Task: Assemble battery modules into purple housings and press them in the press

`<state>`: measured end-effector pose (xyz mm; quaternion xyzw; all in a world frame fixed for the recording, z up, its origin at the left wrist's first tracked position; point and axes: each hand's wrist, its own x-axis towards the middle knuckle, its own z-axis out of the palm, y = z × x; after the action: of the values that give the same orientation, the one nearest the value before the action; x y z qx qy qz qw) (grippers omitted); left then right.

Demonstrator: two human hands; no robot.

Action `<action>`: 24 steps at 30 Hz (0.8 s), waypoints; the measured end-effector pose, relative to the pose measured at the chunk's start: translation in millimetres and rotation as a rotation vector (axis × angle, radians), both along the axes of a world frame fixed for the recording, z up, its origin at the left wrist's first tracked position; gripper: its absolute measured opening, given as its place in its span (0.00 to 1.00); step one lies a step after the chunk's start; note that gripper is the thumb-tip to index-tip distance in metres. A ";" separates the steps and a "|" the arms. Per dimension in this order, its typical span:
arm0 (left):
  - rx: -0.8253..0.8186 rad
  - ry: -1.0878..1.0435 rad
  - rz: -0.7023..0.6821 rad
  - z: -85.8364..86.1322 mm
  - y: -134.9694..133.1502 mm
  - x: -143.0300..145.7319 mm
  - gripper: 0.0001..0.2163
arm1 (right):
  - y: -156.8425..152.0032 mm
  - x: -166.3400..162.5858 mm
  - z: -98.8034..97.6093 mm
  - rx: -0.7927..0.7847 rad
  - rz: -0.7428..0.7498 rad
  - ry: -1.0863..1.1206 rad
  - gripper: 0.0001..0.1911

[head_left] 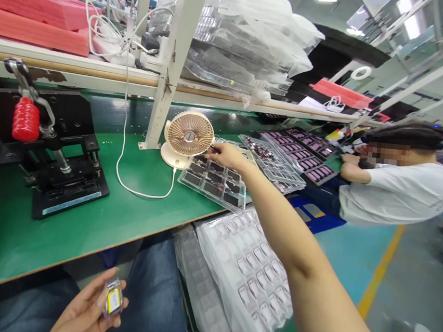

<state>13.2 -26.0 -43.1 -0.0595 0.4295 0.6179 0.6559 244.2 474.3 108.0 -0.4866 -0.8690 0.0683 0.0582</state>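
My left hand (pixel 85 312) is low over my lap, fingers curled round a small flat yellow-and-silver part (pixel 113 298) in clear wrap. My right arm reaches across the green bench (pixel 82 225). My right hand (pixel 228 155) is over the far edge of a clear tray (pixel 215 182) holding several dark rectangular parts. Its fingers pinch a small dark piece just below a small beige desk fan (pixel 187 136).
A black toggle press (pixel 58 171) with a red handle stands at the left. Stacks of clear empty trays (pixel 246 273) sit below the bench edge. More filled trays (pixel 297 152) lie farther right, where another person in a white shirt (pixel 399 191) leans over the bench. Bagged trays fill the shelf above.
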 end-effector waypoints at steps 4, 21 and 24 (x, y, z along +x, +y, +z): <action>-0.017 0.064 0.106 22.1 4.2 -0.1 0.20 | -53.0 14.8 14.7 0.174 -0.136 0.097 0.10; 0.197 0.350 0.478 57.9 22.5 -1.7 0.20 | -367.9 -112.1 -83.0 -0.158 0.596 0.965 0.11; 0.201 0.389 0.483 56.5 19.0 -4.2 0.19 | -367.3 -114.0 -88.1 -0.137 0.624 0.929 0.11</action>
<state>9.0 -7.0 13.5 0.0247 0.4573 0.7946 0.3986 130.2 107.0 19.9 -0.1283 -0.8484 0.3457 0.3799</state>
